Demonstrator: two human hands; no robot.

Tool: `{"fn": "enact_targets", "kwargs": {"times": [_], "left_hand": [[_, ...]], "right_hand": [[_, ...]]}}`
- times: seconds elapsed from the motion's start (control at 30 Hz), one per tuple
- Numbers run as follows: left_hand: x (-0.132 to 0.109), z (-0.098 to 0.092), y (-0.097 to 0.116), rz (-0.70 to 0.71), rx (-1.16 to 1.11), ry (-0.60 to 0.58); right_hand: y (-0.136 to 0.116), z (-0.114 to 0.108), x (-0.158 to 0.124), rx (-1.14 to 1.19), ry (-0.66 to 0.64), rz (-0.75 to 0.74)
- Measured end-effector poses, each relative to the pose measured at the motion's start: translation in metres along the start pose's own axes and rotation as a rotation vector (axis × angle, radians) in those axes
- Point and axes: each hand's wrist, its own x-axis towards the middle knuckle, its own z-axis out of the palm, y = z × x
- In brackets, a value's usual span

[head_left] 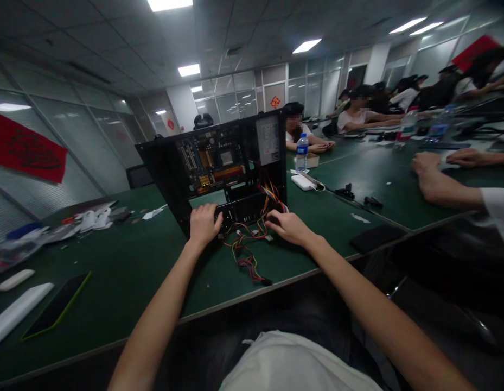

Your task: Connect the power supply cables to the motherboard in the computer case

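Note:
A black open computer case (162,163) stands on the green table in front of me. Inside it are a motherboard (213,157) and, at the upper right, a silver power supply (268,140). My left hand (204,224) grips the case's lower front edge, fingers over it and thumb to the right. At the lower right, my right hand (287,225) has its fingers curled round the bundled power cables (272,196); the fingertips are partly hidden. Loose cable ends (249,260) with connectors hang out onto the tabletop between my hands.
On the left of the table (125,266) lie a green-edged phone (58,304), a long white object (19,312) and scraps (95,217). A water bottle (301,153) and white power bank (304,182) stand right of the case. Another person's hands (433,168) rest at the right.

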Motion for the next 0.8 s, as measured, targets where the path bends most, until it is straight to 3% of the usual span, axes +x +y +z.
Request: {"fn": "enact_targets", "kwargs": {"times": [0.07, 0.23, 0.43, 0.6, 0.8], "left_hand": [[-0.001, -0.001, -0.001, 0.005, -0.014, 0.004], [-0.002, -0.001, -0.005, 0.032, -0.038, 0.007], [-0.004, -0.002, -0.007, 0.050, -0.059, 0.011], [-0.007, -0.005, -0.005, 0.027, -0.123, 0.013], [-0.009, -0.013, 0.003, -0.061, -0.408, 0.062]], "right_hand": [[-0.005, 0.002, -0.008, -0.048, -0.045, -0.020], [-0.013, 0.009, -0.017, 0.029, 0.087, -0.072], [-0.011, 0.014, -0.016, 0.149, 0.078, 0.057], [-0.027, -0.001, -0.008, 0.496, 0.218, 0.126], [-0.049, -0.027, 0.028, 0.706, 0.146, 0.134]]}}
